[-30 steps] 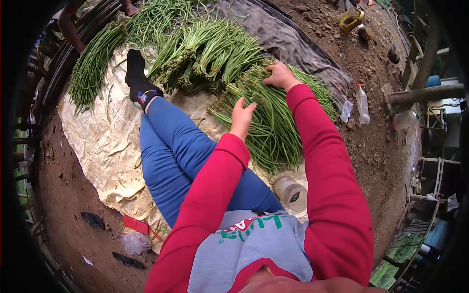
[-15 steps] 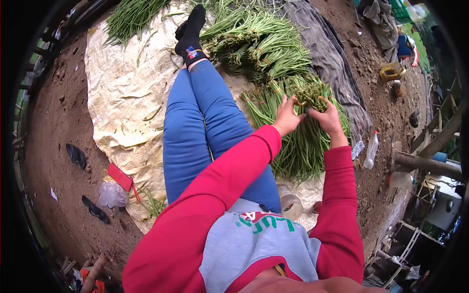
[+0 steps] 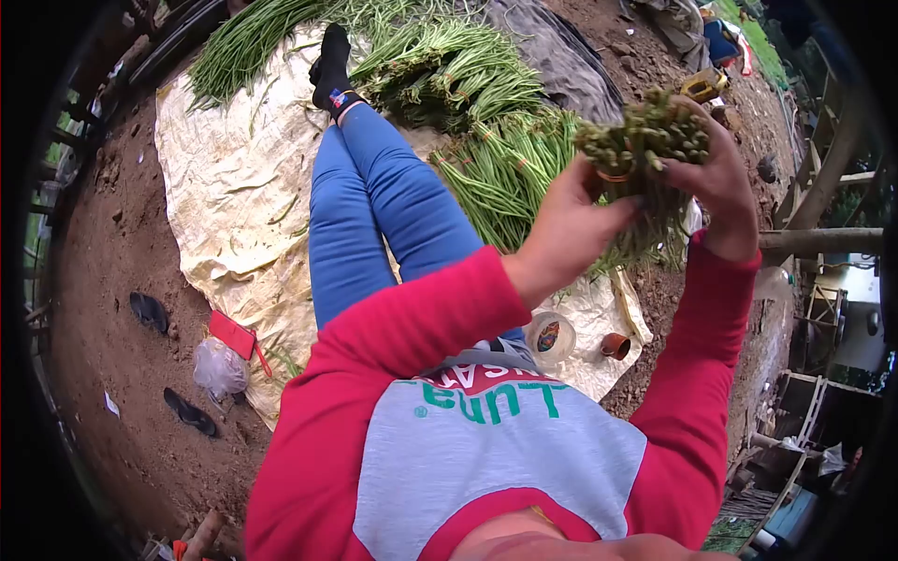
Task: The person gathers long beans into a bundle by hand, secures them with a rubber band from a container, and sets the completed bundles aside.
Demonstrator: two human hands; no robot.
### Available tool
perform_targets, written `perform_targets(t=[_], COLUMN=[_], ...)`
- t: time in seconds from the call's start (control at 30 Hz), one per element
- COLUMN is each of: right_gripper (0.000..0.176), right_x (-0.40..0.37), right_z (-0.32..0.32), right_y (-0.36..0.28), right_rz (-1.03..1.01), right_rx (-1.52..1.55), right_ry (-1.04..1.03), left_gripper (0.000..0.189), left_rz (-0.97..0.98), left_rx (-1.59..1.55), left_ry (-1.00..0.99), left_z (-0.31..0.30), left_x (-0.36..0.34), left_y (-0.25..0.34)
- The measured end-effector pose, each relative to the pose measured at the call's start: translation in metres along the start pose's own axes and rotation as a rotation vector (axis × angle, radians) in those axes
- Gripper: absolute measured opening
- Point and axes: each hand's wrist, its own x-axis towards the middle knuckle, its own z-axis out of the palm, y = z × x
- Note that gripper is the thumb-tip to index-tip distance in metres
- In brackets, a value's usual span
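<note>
A banded bundle of long green beans [image 3: 645, 154] is raised in front of me, its stem ends facing up and toward the camera. My left hand [image 3: 575, 220] closes round its left side, the thumb across the front near an orange-brown band. Gripping the right side is my right hand [image 3: 720, 178], with its fingers behind the ends. The beans' lower lengths hang down, partly hidden by my left hand. Beside my legs, more bundles of long beans [image 3: 500, 173] lie on a pale sheet [image 3: 234, 206], and a larger banded pile [image 3: 449, 75] lies farther off.
A clear plastic tub [image 3: 550, 338] and a brown cup [image 3: 615, 346] are near my right hip. To the left are a red pouch [image 3: 231, 334], a plastic bag [image 3: 221, 367] and black sandals [image 3: 190, 411]. A yellow container [image 3: 703, 86] lies on bare soil at right.
Both hands have lifted the bean bundle from over the other bundles, up and toward the camera and to the right. The view has shifted, and the cup now shows fully.
</note>
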Motion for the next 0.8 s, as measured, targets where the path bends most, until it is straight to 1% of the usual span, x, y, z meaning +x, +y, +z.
perform_targets(t=[0.03,0.07,0.1,0.13,0.17,0.23,0.3,0.33,0.37,0.4,0.43,0.5,0.57,0.6,0.63,0.67,0.7,0.73,0.77,0.8], right_gripper=[0.054,0.059,0.064,0.066,0.067,0.072,0.079,0.079,0.082,0.085,0.085,0.089,0.093,0.096,0.098,0.101,0.104,0.105,0.107,0.103], right_x=[0.015,0.029,0.047,0.064,0.079,0.108,0.126,0.128,0.127,0.126,0.125,0.120,0.114,0.109,0.104,0.098,0.094,0.092,0.091,0.094], right_z=[0.012,0.039,0.072,0.106,0.141,0.216,0.294,0.317,0.339,0.354,0.364,0.362,0.369,0.371,0.378,0.379,0.374,0.374,0.376,0.374], right_y=[0.004,0.005,0.006,0.016,0.026,0.071,0.126,0.140,0.150,0.145,0.140,0.132,0.141,0.141,0.147,0.144,0.136,0.136,0.137,0.137], right_rz=[0.028,0.093,0.158,0.099,0.059,0.024,-0.075,-0.089,-0.070,-0.049,-0.046,0.202,0.238,0.259,0.203,0.127,0.158,0.145,0.131,0.126], right_rx=[0.001,-0.022,-0.044,-0.203,-0.241,-0.175,-0.162,-0.143,-0.179,-0.221,-0.210,-0.166,-0.019,0.052,0.019,-0.048,-0.018,0.001,0.021,0.059], right_ry=[-0.127,-0.218,-0.317,-0.408,-0.499,-0.664,-0.751,-0.793,-0.820,-0.842,-0.868,-0.751,-0.638,-0.594,-0.532,-0.468,-0.446,-0.387,-0.330,-0.270], left_gripper=[0.043,0.043,0.047,0.047,0.046,0.045,0.044,0.044,0.049,0.054,0.054,0.058,0.064,0.070,0.076,0.075,0.075,0.063,0.063,0.057], left_rz=[-0.032,-0.069,-0.073,-0.082,-0.060,0.020,0.084,0.110,0.123,0.132,0.139,0.249,0.229,0.152,0.080,0.009,-0.058,-0.104,-0.125,-0.120], left_rx=[-0.059,-0.076,-0.015,-0.052,-0.061,-0.014,0.005,0.010,0.004,-0.005,-0.011,0.005,0.312,0.446,0.583,0.769,0.961,1.082,1.081,1.016], left_ry=[0.011,0.058,0.134,0.248,0.346,0.568,0.743,0.782,0.828,0.868,0.894,0.949,0.867,0.789,0.706,0.673,0.637,0.676,0.655,0.716], left_z=[-0.015,-0.031,-0.046,-0.062,-0.082,-0.124,-0.174,-0.188,-0.200,-0.202,-0.204,-0.203,-0.206,-0.221,-0.233,-0.237,-0.237,-0.230,-0.236,-0.243], left_x=[-0.018,-0.037,-0.059,-0.081,-0.101,-0.136,-0.173,-0.188,-0.202,-0.210,-0.218,-0.218,-0.214,-0.218,-0.220,-0.219,-0.214,-0.202,-0.200,-0.200], left_y=[0.019,0.037,0.057,0.071,0.082,0.097,0.099,0.096,0.094,0.098,0.102,0.111,0.135,0.143,0.149,0.151,0.154,0.155,0.152,0.151])
